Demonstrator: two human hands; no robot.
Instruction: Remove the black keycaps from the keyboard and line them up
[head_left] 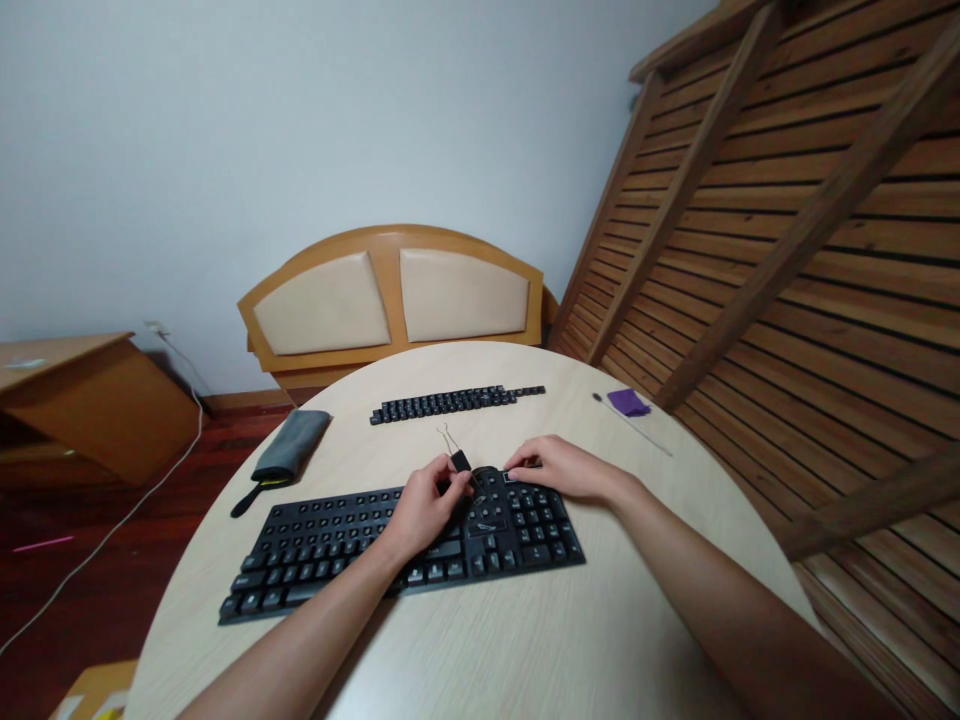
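A black keyboard [315,563] lies on the round table, with its upper left rows stripped of caps and bare switches showing. Between the fingers of my left hand [429,505] is a keycap puller [460,461] with a dark handle. Its thin wire prongs stick up and away from the keyboard, over the key block right of the main keys. My right hand [555,466] is closed on the keyboard's far edge near its right corner, thumb on top. Behind the keyboard, loose black keycaps [450,402] stand lined up in rows.
On the pale table [570,630] lie a grey pouch [292,447] at left, a purple cloth [628,402] and a thin dark-tipped brush-like stick [637,428] at right. A headboard [394,300] stands behind, wooden slats [787,250] at right.
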